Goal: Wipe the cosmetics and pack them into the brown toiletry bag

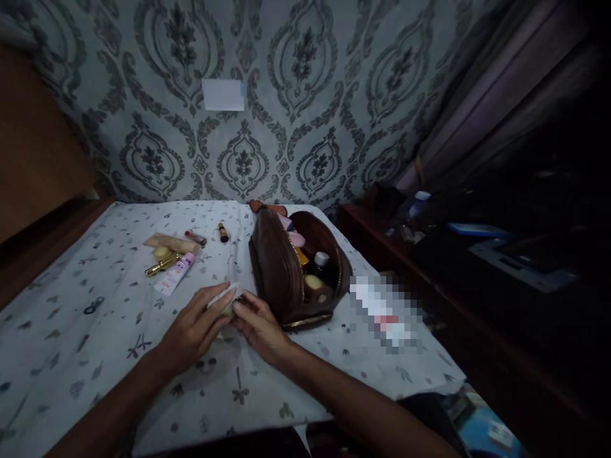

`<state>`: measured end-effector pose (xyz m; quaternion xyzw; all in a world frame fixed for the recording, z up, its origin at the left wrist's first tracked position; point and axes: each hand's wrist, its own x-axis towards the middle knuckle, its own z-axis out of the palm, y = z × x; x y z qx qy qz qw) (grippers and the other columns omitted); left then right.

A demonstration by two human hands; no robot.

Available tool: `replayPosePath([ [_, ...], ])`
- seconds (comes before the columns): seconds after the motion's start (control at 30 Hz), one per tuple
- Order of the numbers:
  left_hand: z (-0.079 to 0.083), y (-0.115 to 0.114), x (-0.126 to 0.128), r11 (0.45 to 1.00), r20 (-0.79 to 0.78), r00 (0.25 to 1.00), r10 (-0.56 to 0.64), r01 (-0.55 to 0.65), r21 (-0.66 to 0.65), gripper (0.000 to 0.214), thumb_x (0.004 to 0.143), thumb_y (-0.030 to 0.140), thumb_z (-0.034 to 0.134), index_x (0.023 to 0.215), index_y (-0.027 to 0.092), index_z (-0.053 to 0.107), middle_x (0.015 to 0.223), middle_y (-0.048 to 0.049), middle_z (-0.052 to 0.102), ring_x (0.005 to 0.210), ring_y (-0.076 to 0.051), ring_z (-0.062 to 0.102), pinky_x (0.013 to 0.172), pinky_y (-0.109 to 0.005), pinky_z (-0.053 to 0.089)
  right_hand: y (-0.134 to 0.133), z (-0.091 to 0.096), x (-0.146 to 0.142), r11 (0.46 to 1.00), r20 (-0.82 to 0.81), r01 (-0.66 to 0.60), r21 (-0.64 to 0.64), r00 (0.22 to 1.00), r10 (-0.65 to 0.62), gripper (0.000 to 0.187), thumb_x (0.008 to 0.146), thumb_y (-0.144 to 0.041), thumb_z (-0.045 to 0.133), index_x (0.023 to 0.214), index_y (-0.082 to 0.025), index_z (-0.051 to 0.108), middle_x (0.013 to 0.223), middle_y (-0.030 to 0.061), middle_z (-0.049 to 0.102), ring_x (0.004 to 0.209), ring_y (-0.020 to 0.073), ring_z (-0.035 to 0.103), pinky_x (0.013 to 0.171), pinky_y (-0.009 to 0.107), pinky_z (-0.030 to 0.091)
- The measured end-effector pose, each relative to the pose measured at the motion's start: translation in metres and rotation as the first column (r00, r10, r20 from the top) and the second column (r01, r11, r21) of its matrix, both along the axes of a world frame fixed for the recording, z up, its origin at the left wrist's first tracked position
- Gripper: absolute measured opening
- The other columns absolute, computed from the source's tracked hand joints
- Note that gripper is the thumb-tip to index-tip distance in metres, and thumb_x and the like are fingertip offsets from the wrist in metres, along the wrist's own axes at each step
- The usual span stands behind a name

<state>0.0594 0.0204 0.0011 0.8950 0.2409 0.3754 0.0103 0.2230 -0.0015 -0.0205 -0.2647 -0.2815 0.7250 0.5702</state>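
My left hand and my right hand meet on the patterned tablecloth, just in front of an open brown toiletry pouch. Between their fingertips they pinch a small white and pale object that I cannot make out. The pouch stands unzipped with several small bottles and tubes inside. To the left lies a group of cosmetics: a white and pink tube, a gold stick, a beige tube, a red lipstick and a small dark bottle.
A blurred white and red item lies right of the pouch near the table's right edge. A dark wooden sideboard with clutter stands to the right. Patterned wallpaper with a white card rises behind the table.
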Motion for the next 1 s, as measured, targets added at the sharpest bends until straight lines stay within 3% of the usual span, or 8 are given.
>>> replayPosePath([
  [0.17, -0.001, -0.001, 0.004, 0.996, 0.037, 0.996, 0.082, -0.082, 0.015, 0.066, 0.095, 0.02, 0.053, 0.153, 0.026, 0.024, 0.135, -0.0151, 0.049, 0.125, -0.027, 0.051, 0.102, -0.04, 0.049, -0.001, 0.0, 0.002, 0.998, -0.058, 0.025, -0.063, 0.998, -0.028, 0.049, 0.06, -0.03, 0.089, 0.103, -0.023, 0.068, 0.086, -0.0022, 0.067, 0.079, 0.0125, 0.064, 0.077, 0.027, 0.052],
  [0.3, -0.007, 0.002, 0.004, 0.991, 0.056, 0.99, 0.131, -0.129, -0.047, 0.066, 0.096, 0.029, 0.051, 0.154, 0.026, 0.02, 0.133, -0.0138, 0.051, 0.123, -0.025, 0.054, 0.099, -0.038, 0.051, -0.003, 0.004, 0.005, 1.0, -0.033, -0.006, -0.01, 0.999, 0.006, 0.05, 0.062, -0.028, 0.088, 0.105, -0.026, 0.063, 0.088, -0.0031, 0.066, 0.078, 0.0114, 0.065, 0.075, 0.023, 0.051],
  [0.43, -0.008, 0.002, 0.003, 0.966, 0.097, 0.974, 0.205, -0.185, -0.182, 0.05, 0.097, 0.039, 0.047, 0.143, 0.022, 0.041, 0.114, -0.0098, 0.065, 0.102, -0.022, 0.065, 0.083, -0.031, 0.055, -0.004, 0.009, 0.007, 0.997, 0.071, 0.046, 0.059, 0.996, -0.051, 0.053, 0.061, -0.032, 0.088, 0.102, -0.026, 0.055, 0.09, -0.0039, 0.064, 0.076, 0.0106, 0.064, 0.072, 0.022, 0.05],
  [0.57, 0.007, -0.007, 0.008, 0.877, 0.115, 0.939, 0.323, -0.252, -0.41, 0.039, 0.09, 0.049, 0.054, 0.109, 0.017, 0.066, 0.09, -0.0044, 0.072, 0.071, -0.018, 0.066, 0.064, -0.026, 0.052, -0.009, 0.019, 0.013, 0.974, 0.248, 0.1, 0.205, 0.957, -0.151, 0.052, 0.064, -0.038, 0.085, 0.102, -0.025, 0.051, 0.094, -0.0023, 0.061, 0.083, 0.0132, 0.064, 0.072, 0.024, 0.05],
  [0.67, 0.025, -0.016, 0.017, 0.794, 0.114, 0.94, 0.323, -0.203, -0.574, 0.033, 0.086, 0.048, 0.058, 0.088, 0.018, 0.068, 0.074, 0.0, 0.07, 0.06, -0.014, 0.061, 0.057, -0.022, 0.047, -0.018, 0.031, 0.022, 0.934, 0.396, 0.122, 0.337, 0.881, -0.258, 0.047, 0.071, -0.038, 0.08, 0.105, -0.025, 0.05, 0.102, 0.0007, 0.06, 0.092, 0.0157, 0.063, 0.077, 0.027, 0.051],
  [0.8, 0.05, -0.022, 0.029, 0.731, 0.156, 0.949, 0.274, -0.1, -0.676, 0.033, 0.084, 0.046, 0.058, 0.068, 0.017, 0.063, 0.056, 0.0034, 0.056, 0.052, -0.011, 0.05, 0.051, -0.02, 0.04, -0.034, 0.051, 0.044, 0.85, 0.566, 0.064, 0.523, 0.719, -0.403, 0.043, 0.078, -0.033, 0.073, 0.115, -0.025, 0.052, 0.106, 0.0035, 0.062, 0.097, 0.0178, 0.063, 0.082, 0.029, 0.052],
  [0.93, 0.073, -0.018, 0.039, 0.687, 0.175, 0.965, 0.194, -0.007, -0.727, 0.041, 0.085, 0.046, 0.054, 0.055, 0.018, 0.051, 0.048, 0.005, 0.038, 0.045, -0.009, 0.035, 0.043, -0.02, 0.03, -0.043, 0.077, 0.074, 0.713, 0.618, -0.007, 0.701, 0.504, -0.603, 0.043, 0.082, -0.028, 0.07, 0.121, -0.025, 0.052, 0.113, 0.006, 0.063, 0.101, 0.0193, 0.063, 0.083, 0.03, 0.053],
  [1.0, 0.083, -0.014, 0.045, 0.655, 0.193, 0.966, 0.174, 0.033, -0.755, 0.044, 0.085, 0.049, 0.053, 0.054, 0.018, 0.047, 0.049, 0.0045, 0.037, 0.045, -0.009, 0.035, 0.043, -0.02, 0.03, -0.042, 0.09, 0.092, 0.693, 0.608, 0.044, 0.719, 0.443, -0.659, 0.044, 0.083, -0.028, 0.07, 0.123, -0.025, 0.052, 0.115, 0.0067, 0.063, 0.1, 0.0191, 0.063, 0.086, 0.032, 0.052],
])
